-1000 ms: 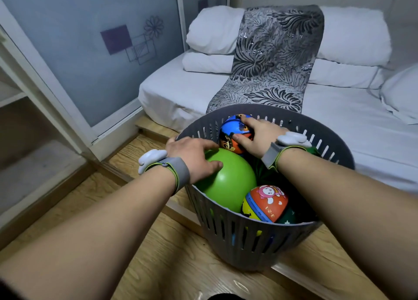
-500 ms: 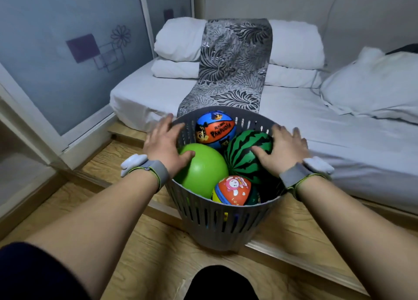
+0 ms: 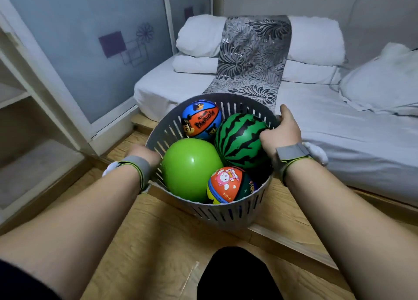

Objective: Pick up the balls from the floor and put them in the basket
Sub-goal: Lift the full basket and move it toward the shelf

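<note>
A grey slatted basket (image 3: 228, 213) is tilted toward me above the wooden floor. Inside lie several balls: a plain green ball (image 3: 190, 168), a watermelon-striped ball (image 3: 239, 139), a blue and orange cartoon ball (image 3: 201, 119) and a small orange cartoon ball (image 3: 226, 184). My left hand (image 3: 144, 152) grips the basket's left rim, mostly hidden behind the wall. On the right rim sits my right hand (image 3: 280, 132), thumb on top, fingers inside against the watermelon ball.
A low bed with white sheets (image 3: 339, 123), pillows (image 3: 316, 39) and a patterned grey runner (image 3: 251, 57) lies just behind the basket. A frosted sliding door (image 3: 90, 46) and a shelf unit (image 3: 20, 123) stand at the left. My dark knee (image 3: 237, 275) shows at the bottom.
Both hands left the balls and took hold of the basket's rim on either side. The basket has tipped toward me and risen.
</note>
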Tool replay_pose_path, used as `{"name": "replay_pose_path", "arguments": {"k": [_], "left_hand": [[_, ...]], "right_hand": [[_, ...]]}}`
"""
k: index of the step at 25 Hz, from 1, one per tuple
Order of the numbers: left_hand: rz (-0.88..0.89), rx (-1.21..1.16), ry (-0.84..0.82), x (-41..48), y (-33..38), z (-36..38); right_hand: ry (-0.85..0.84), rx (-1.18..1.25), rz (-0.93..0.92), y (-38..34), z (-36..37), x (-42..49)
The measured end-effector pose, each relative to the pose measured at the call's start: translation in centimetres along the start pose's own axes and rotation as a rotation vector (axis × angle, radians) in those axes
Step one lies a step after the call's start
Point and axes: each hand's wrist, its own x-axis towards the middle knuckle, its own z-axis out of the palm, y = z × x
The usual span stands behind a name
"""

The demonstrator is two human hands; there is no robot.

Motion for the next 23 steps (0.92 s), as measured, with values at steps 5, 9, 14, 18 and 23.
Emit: {"name": "replay_pose_path", "arguments": {"k": [5, 9, 14, 18, 23], "left_hand": [[0.001, -0.065, 0.199, 0.0, -7.2, -7.2], [-0.147, -0.105, 0.307, -0.7, -14.1, -12.5], [-0.359, -0.315, 0.512, -2.0, -25.1, -17.9], [-0.369, -0.438, 0.515, -2.5, -31.3, -20.1], [-0.409, -0.289, 0.431, -1.0, -35.6, -20.5]], "right_hand": [[-0.289, 0.189, 0.246, 0.4, 7.7, -2.8], [-0.444, 0.182, 0.16, -2.2, 16.4, -5.8], [-0.701, 0.149, 0.139, -4.8, 25.5, -13.3], [-0.79, 0.189, 0.314, -2.2, 32.5, -19.3], [-0.737, 0.309, 0.433, -1.4, 37.9, -23.3]]}}
